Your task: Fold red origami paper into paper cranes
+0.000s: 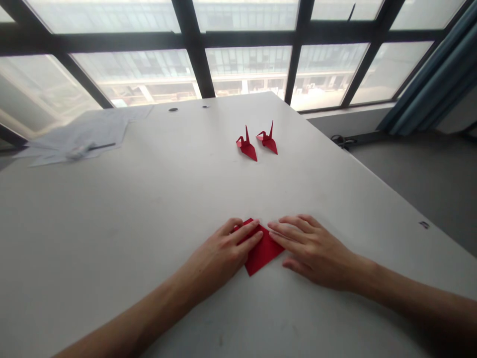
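A folded piece of red origami paper (261, 257) lies flat on the white table, one corner pointing toward me. My left hand (233, 246) rests on its left part, fingers stretched out across the paper and hiding some of it. At the right corner, my right hand (313, 248) lies with its fingers extended, the fingertips touching the paper's upper right edge. Neither hand is wrapped round anything. Farther back on the table stand two finished red paper cranes, a left one (247, 148) and a right one (269, 141).
White sheets of paper (108, 130) lie at the back left of the table (156, 199), with a dark pen (102, 146) and a crumpled, blurry item on them. The table's right edge slants away beside me. Windows stand behind, and a blue curtain (432, 74) hangs at right.
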`<state>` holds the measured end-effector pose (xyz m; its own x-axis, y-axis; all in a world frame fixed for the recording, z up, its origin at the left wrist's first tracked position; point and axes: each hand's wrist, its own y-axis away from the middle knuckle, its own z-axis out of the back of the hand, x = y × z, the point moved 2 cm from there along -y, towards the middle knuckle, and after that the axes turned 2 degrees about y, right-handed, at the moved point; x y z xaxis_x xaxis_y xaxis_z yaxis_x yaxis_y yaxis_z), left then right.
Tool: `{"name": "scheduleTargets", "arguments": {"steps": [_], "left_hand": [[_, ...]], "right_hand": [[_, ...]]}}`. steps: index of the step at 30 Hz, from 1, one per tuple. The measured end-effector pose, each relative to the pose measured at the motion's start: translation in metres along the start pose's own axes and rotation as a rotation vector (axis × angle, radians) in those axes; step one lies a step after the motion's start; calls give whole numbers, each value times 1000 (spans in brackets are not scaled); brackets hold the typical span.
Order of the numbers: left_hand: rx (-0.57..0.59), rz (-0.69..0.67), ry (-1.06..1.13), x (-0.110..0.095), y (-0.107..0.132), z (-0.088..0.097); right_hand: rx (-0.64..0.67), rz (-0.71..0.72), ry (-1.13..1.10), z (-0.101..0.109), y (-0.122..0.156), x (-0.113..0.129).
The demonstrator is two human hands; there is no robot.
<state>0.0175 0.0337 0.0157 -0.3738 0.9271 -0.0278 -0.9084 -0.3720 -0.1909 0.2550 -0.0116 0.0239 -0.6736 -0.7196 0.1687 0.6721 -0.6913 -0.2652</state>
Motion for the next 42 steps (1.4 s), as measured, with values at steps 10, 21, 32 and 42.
{"name": "scheduleTargets", "arguments": {"steps": [10,21,32,42], "left_hand": [[16,41,7,-4,0,4],[159,246,-9,-6,3,9],[100,226,66,-6,2,8],[145,187,107,-10,4,0]], "right_hand": [[44,-28,115,-3,4,-2],[50,-64,121,-8,5,0],[30,-76,86,-8,3,2],[-22,-167,-29,-5,-2,-8]]}}
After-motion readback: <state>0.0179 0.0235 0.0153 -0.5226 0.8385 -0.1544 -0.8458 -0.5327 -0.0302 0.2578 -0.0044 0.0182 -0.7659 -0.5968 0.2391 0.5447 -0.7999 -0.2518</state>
